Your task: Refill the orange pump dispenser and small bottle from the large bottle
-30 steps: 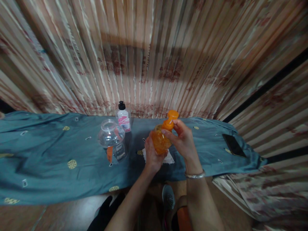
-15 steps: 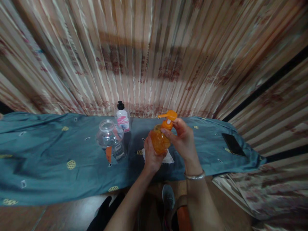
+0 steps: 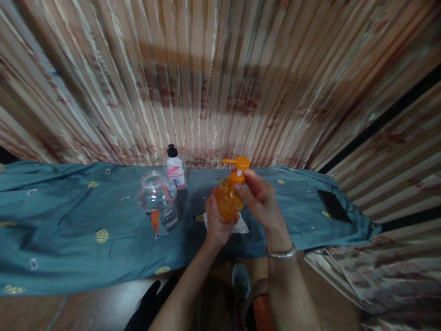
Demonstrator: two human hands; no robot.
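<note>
An orange see-through bottle [image 3: 227,202] is held above the middle of the cloth-covered table. My left hand [image 3: 218,223] wraps round its lower left side. The fingers and thumb of my right hand [image 3: 258,197] pinch the collar of the orange pump top [image 3: 239,170], whose nozzle points left. The pump sits at the bottle's neck, slightly tilted; whether it is screwed on cannot be made out. Beneath the hands lies a white cloth or tissue [image 3: 242,225], partly hidden.
A clear, open-mouthed jar [image 3: 156,197] stands left of my hands, with a white and pink bottle with a black cap [image 3: 176,172] behind it. A dark phone [image 3: 334,207] lies on the blue-green tablecloth [image 3: 79,220] at right. Pleated curtains [image 3: 213,92] hang behind.
The pump top has shifted slightly left and its nozzle now points more level. My right hand has turned a little with it. My left hand stays round the bottle.
</note>
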